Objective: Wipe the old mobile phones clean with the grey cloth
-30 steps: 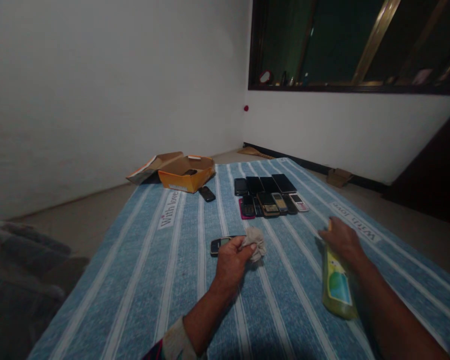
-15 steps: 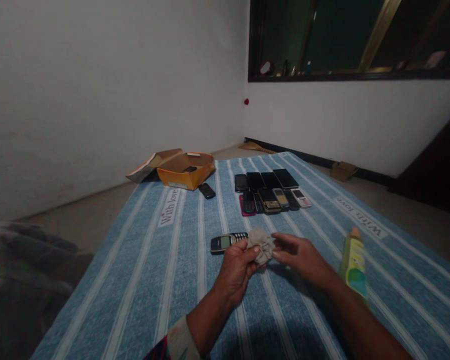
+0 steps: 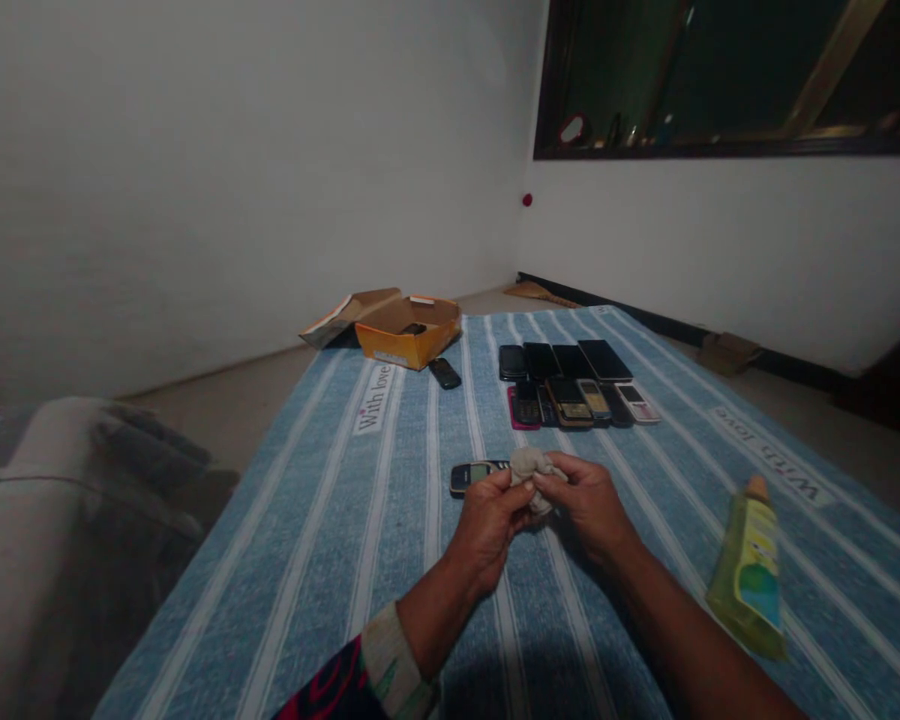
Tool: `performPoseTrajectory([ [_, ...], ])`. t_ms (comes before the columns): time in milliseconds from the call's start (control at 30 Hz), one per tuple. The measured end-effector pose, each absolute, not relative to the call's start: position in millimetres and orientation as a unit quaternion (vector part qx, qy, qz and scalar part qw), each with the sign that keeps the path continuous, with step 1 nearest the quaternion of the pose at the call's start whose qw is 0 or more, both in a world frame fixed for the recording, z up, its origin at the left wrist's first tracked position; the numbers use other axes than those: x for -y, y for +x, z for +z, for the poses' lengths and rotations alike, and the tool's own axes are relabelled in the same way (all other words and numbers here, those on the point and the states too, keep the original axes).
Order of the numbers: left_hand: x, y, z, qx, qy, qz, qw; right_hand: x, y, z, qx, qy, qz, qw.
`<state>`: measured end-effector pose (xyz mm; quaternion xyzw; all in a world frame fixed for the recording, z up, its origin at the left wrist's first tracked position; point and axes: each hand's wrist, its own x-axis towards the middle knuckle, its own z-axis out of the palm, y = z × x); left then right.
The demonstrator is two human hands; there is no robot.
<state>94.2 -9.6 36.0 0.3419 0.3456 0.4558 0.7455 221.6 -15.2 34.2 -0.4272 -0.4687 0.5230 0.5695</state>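
A crumpled grey cloth [image 3: 529, 467] is pinched between both my hands above a blue striped mat [image 3: 360, 520]. My left hand [image 3: 490, 518] grips the cloth from the left, fingers closed. My right hand [image 3: 586, 502] grips it from the right, fingers closed too. Just behind the left hand a dark keypad phone [image 3: 474, 475] lies flat on the mat. A yellow-green plastic bottle [image 3: 750, 575] lies on the mat to the right, apart from both hands.
Two rows of several phones [image 3: 570, 378] lie further back on the mat. An open orange cardboard box [image 3: 405, 330] sits at the mat's far left corner, a black phone [image 3: 444, 373] beside it. Grey bedding [image 3: 67, 520] bulks at the left. White walls stand behind.
My right hand let go of the bottle, which now lies on the mat, and moved left to join the left hand on the cloth. The view shifted left.
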Motion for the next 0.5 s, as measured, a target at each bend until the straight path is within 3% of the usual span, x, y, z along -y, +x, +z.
performPoseTrajectory([
  [133, 8, 83, 40, -0.421, 0.435, 0.449, 0.657, 3, 221, 37, 0.509, -0.468, 0.482, 0.539],
  [233, 2, 55, 42, -0.483, 0.569, 0.45, 0.49, -5, 226, 40, 0.618, -0.509, 0.333, 0.498],
  [367, -10, 14, 37, -0.514, 0.717, 0.4, 0.247, -7, 222, 41, 0.763, -0.549, 0.047, 0.337],
  [500, -22, -1, 24, -0.52, 0.773, 0.316, 0.181, -3, 206, 35, 0.813, -0.545, -0.076, 0.19],
])
